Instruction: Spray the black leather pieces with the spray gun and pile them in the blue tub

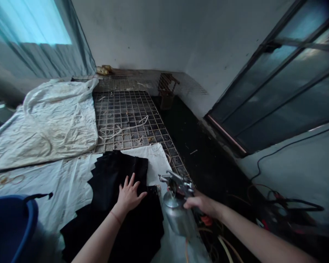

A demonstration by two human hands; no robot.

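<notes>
My left hand (130,193) lies with spread fingers on black fabric pieces (106,179) that have zigzag edges. These overlap on a white sheet (57,182). In my right hand (199,201) is the handle of a spray gun (178,215), with a silver metal cup hanging below its nozzle. The gun is just right of the fabric, and its nozzle points left. My fingers are wrapped round the grip, partly hidden behind it. An orange hose (186,250) shows below the cup.
A blue tub (33,219) stands at the lower left. Wire mesh (126,106) with loose cords extends beyond the sheet, beside crumpled white plastic (60,120). Dark floor (192,138) runs along the right, with a small brown stool (167,87) at the back. Hoses lie at the lower right.
</notes>
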